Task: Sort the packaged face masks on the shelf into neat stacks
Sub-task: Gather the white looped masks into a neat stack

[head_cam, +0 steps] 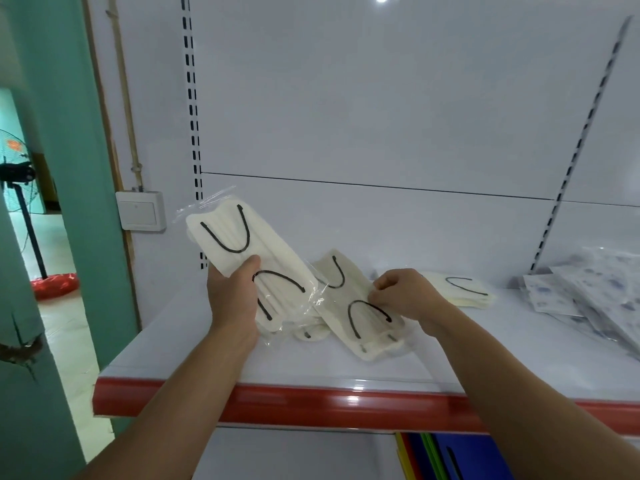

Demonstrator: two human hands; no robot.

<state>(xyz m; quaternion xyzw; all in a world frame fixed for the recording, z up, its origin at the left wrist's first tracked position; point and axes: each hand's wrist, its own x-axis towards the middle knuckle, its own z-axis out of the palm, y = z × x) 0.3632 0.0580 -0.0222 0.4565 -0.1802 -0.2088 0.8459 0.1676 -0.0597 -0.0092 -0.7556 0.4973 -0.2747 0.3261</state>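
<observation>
Head view, nearest first: below the shelf edge you can see a band of coloured sheets (433, 455), yellow, red, green and blue. Above them runs the red front strip (311, 403) of the white shelf (214, 355), and both your forearms cross over it.

Your left hand (235, 292) grips a clear bag of cream face masks (239, 233) with black ear loops. Your thumb lies across its front face and your fingers are hidden behind it. That bag is lifted off the shelf and tilted, its sealed end pointing up and to the left.

Your right hand (405, 292) has its fingers curled, and they pinch the right edge of a second bag of cream masks (360, 306). This second bag lies at a slant on the shelf, just right of the lifted one, and their plastic edges overlap. Part of another cream pack (311, 332) pokes out from under the two.

Behind your right hand a further cream pack (464, 292) lies flat on the shelf. Farther right, well apart, a loose pile of patterned packs (588, 296) with blue print is spread near the slotted upright (581, 140).

The white back panel (346, 116) rises behind it all. To its left a wall switch (140, 211) sits on the wall, and past the green doorframe stands a fan (17, 174).
</observation>
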